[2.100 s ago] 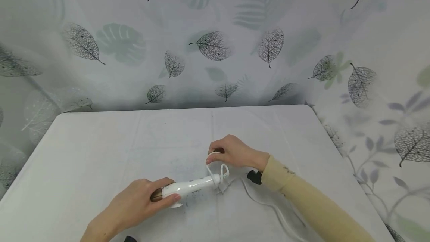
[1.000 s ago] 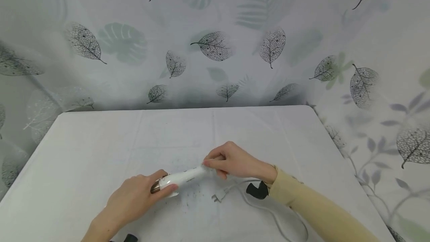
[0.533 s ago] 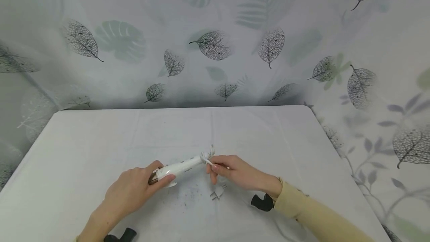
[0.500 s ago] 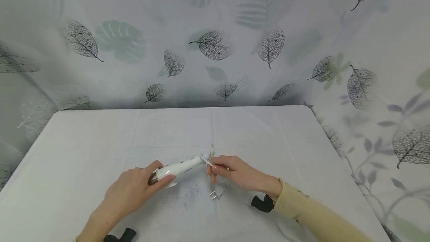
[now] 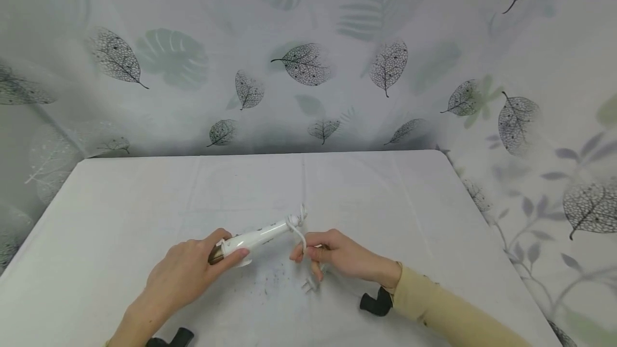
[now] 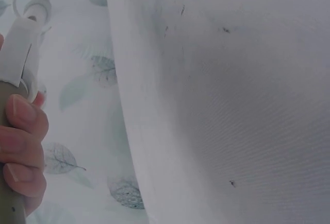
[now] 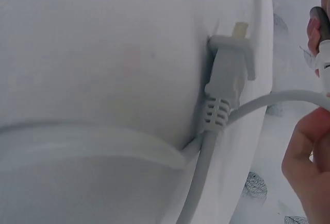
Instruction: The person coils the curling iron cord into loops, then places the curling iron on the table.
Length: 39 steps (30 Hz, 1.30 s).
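– Gripping anything with the left hand?

– Yes, curled around the hair iron. Glossy white along the handle, smooth and tapering, with small dark print on the side; brownish and metal-looking at the barrel, right by the palm.

– Held where, exactly?

– Over the desk, about midway between the left and right edges and well short of the far one. Slanted, too, with the tail pointing toward the far right corner.

– And with the right hand?

– Pinching the cord between thumb and finger. White, round and rubbery-looking, bunched in loops at the tail of the iron.

– Anything underneath to notice?

– Look just below that hand for the plug, lying on the desk. Pale, blocky plastic, ribbed at the neck, flat at the pins.

– And the desk itself?

– Matte white, faintly creased in straight lines, rounded at the far corners. Flecked with dark specks near the iron. Backed, past the far edge, by a leaf-printed backdrop.
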### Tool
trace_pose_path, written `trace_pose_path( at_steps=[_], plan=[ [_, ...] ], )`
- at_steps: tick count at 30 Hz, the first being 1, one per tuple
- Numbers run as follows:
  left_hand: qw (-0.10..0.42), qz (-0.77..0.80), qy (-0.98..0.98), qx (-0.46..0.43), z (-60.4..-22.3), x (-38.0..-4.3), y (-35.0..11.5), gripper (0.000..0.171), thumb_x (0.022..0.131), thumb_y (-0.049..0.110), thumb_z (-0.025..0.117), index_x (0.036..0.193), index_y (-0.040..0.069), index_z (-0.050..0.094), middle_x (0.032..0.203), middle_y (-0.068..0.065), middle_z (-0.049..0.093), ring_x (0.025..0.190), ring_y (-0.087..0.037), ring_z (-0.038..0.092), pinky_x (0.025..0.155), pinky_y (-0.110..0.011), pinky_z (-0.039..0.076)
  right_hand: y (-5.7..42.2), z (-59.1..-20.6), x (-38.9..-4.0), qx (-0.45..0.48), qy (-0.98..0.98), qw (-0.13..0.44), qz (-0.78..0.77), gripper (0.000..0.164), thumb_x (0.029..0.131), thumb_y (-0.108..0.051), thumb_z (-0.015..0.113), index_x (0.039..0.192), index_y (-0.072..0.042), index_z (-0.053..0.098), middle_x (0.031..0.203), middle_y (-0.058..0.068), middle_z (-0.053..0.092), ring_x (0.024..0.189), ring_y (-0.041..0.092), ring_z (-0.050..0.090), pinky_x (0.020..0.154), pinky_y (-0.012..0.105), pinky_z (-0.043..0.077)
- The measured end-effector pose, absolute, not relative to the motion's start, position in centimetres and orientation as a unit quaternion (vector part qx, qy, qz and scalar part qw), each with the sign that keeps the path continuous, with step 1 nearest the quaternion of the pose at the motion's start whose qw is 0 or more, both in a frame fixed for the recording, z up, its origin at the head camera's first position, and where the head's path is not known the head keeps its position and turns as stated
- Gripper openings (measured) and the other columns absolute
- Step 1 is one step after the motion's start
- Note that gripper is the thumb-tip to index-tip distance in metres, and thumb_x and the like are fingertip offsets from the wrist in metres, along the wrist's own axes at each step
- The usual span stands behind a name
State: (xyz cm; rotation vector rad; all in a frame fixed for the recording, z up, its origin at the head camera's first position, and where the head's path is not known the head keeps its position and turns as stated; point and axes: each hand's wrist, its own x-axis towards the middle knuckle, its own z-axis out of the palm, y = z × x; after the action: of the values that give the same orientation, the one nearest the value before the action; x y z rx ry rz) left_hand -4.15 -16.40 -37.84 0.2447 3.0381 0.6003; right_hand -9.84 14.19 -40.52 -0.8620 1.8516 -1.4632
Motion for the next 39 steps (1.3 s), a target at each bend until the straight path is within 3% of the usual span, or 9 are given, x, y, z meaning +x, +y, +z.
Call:
trace_pose_path(
  at_steps=[4, 9, 15, 20, 23, 31, 39],
  plan=[
    [-0.001, 0.194, 0.977, 0.086, -37.8, -4.1, -16.3, 0.038, 0.091, 0.068, 0.055, 0.103, 0.032, 0.062, 0.056, 0.012, 0.037, 0.049, -0.003, 0.031, 0.046, -0.023, 0.027, 14.0, -40.8, -9.8, -0.326, 0.671, 0.348, -0.568, 0.03, 0.106, -0.005, 0.042, 0.127, 0.004, 0.062, 0.123, 0.026, 0.063, 0.067, 0.007, 0.061, 0.084, 0.025, 0.049],
    [-0.018, 0.199, 0.975, 0.098, -37.7, -3.9, -16.2, 0.036, 0.091, 0.065, 0.06, 0.105, 0.031, 0.063, 0.055, 0.014, 0.035, 0.048, -0.001, 0.03, 0.045, -0.022, 0.025, 13.4, -41.2, -9.7, -0.309, 0.668, 0.364, -0.571, 0.031, 0.106, -0.002, 0.039, 0.125, 0.0, 0.064, 0.121, 0.017, 0.067, 0.066, 0.009, 0.064, 0.086, 0.026, 0.05],
    [-0.013, 0.212, 0.971, 0.112, -37.5, -3.7, -16.0, 0.035, 0.09, 0.063, 0.062, 0.107, 0.032, 0.064, 0.056, 0.015, 0.037, 0.049, 0.001, 0.032, 0.047, -0.021, 0.027, 13.0, -41.4, -10.3, -0.263, 0.695, 0.363, -0.563, 0.03, 0.106, -0.002, 0.036, 0.117, 0.007, 0.062, 0.093, 0.008, 0.066, 0.059, 0.013, 0.058, 0.073, 0.027, 0.051],
    [-0.013, 0.224, 0.967, 0.12, -37.4, -3.6, -16.0, 0.032, 0.091, 0.062, 0.062, 0.106, 0.034, 0.063, 0.057, 0.017, 0.037, 0.05, 0.002, 0.031, 0.047, -0.021, 0.027, 12.6, -41.6, -11.0, -0.24, 0.718, 0.349, -0.553, 0.019, 0.104, -0.005, 0.046, 0.1, 0.007, 0.06, 0.071, 0.004, 0.061, 0.056, 0.011, 0.054, 0.064, 0.026, 0.05],
    [-0.013, 0.23, 0.965, 0.125, -37.4, -3.4, -16.0, 0.029, 0.09, 0.062, 0.062, 0.105, 0.036, 0.063, 0.057, 0.019, 0.036, 0.05, 0.002, 0.03, 0.047, -0.02, 0.026, 12.2, -41.6, -11.5, -0.229, 0.731, 0.335, -0.549, 0.015, 0.103, -0.001, 0.046, 0.093, 0.004, 0.057, 0.068, 0.004, 0.06, 0.054, 0.011, 0.054, 0.064, 0.026, 0.049],
    [-0.006, 0.234, 0.959, 0.159, -37.7, -3.2, -16.0, 0.026, 0.092, 0.059, 0.063, 0.105, 0.036, 0.064, 0.057, 0.02, 0.032, 0.05, 0.004, 0.027, 0.047, -0.019, 0.025, 12.0, -41.3, -12.4, -0.215, 0.749, 0.305, -0.547, 0.015, 0.096, 0.005, 0.052, 0.098, 0.001, 0.066, 0.064, 0.003, 0.065, 0.05, 0.012, 0.058, 0.062, 0.028, 0.047],
    [0.019, 0.258, 0.948, 0.185, -38.0, -3.3, -15.9, 0.027, 0.094, 0.056, 0.061, 0.108, 0.033, 0.065, 0.057, 0.02, 0.034, 0.052, 0.005, 0.03, 0.049, -0.018, 0.029, 11.8, -41.4, -12.7, -0.242, 0.714, 0.293, -0.588, 0.01, 0.096, -0.004, 0.062, 0.098, 0.004, 0.067, 0.07, 0.02, 0.066, 0.051, 0.014, 0.057, 0.054, 0.026, 0.05]
  ],
)
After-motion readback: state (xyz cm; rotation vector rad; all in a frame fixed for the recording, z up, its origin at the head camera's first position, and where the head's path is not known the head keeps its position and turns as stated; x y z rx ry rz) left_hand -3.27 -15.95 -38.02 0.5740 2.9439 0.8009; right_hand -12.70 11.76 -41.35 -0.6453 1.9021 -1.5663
